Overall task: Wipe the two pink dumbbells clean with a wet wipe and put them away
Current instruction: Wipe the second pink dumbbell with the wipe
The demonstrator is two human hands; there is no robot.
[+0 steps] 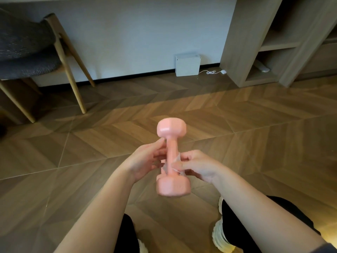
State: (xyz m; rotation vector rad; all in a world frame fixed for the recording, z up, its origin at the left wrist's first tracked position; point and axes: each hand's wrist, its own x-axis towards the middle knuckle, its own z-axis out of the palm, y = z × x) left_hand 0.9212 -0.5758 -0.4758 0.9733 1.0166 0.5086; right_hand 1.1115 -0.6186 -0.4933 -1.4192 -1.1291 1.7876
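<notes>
Wiping the handle of one pink dumbbell, held in the air over the floor.

The dumbbell (171, 157) sits just below the middle of the view, one end pointing to 12 o'clock and the other to 6. The left hand (145, 161) holds its handle from 9 o'clock, fingers curled against the bar. The right hand (198, 167) comes in from 3 o'clock and pinches a thin wipe (177, 158) onto the bar. To do this well, I'd keep the left grip steady, wrap the wipe round the bar, slide it end to end while turning, then do both heads. The dumbbell is matte salmon pink with faceted heads; the near head is blurred. The second dumbbell isn't in view.
</notes>
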